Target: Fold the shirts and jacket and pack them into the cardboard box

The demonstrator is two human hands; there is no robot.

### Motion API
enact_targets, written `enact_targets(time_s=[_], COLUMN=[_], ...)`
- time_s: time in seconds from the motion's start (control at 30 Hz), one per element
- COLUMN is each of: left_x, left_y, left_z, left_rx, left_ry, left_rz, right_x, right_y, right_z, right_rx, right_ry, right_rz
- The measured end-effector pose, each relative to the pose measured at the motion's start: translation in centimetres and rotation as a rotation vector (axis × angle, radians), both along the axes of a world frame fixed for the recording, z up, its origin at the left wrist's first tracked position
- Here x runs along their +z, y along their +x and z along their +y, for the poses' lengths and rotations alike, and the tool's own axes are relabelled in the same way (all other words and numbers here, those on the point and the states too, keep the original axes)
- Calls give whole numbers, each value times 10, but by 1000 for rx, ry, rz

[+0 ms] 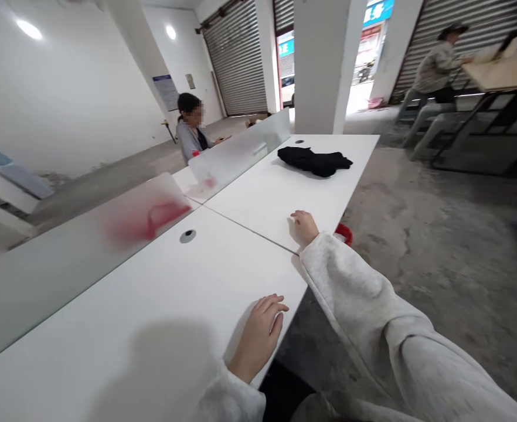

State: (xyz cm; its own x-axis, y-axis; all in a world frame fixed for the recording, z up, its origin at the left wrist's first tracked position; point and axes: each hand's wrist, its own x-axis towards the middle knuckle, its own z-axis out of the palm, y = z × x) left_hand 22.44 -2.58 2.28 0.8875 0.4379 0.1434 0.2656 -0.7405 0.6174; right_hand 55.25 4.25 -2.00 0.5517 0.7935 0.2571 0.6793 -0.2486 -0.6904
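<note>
My left hand [261, 334] lies flat on the white table [162, 305] near its right edge, fingers stretched out, holding nothing. My right hand [305, 227] rests farther along on the neighbouring white table [276, 187], fingers curled loosely down onto the surface near the edge, with nothing visible in it. A black folded garment [315, 160] lies on that far table, well beyond my right hand. Both arms wear light grey sleeves.
A frosted divider [65, 264] runs along the tables' left side, with a red blur behind it. A round cable hole [187, 236] sits in the near table. Something red [344, 232] shows below the edge. One person sits behind the divider; another sits far right.
</note>
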Motion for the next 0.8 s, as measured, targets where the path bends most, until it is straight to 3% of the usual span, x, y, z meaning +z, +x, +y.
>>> enact_targets(time_s=[0.1,0.2,0.33,0.57,0.8], left_x=[-18,-27,-35,-61,-67], left_y=[26,33,30,25,19], left_z=[-2,0,5,20,22], left_rx=[-16,-22,-35,-106,225], left_ry=[20,41,91,137,-205], left_rz=[-63,-69,-68,-254,-315], right_x=[-7,-12,-12,-10,-16], right_y=[65,104,138,178,207], right_z=[-12,-5,22,59,79], right_rx=[-167,-285,-437,-535,-613], right_ry=[-48,-98,-165,-203,-231], right_rz=[-118,-201,-300,-354,-338])
